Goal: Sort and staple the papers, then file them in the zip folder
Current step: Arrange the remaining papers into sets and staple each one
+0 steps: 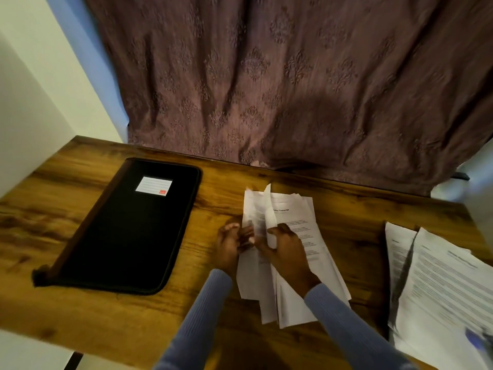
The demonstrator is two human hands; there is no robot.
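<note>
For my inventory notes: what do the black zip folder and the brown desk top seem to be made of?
Black zip folder: probably matte woven fabric or nylon; it shows no shine, and its edge has a stitched zip border.
Brown desk top: wood or wood-look laminate, smooth with slight sheen; strong grain pattern shows.

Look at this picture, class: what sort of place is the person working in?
Probably a home desk or study corner: a wooden desk pushed against a patterned curtain, with a black zip folder and papers laid out on it.

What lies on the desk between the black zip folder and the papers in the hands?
Only bare wooden desk shows between the zip folder and the papers, in the head view.
</note>
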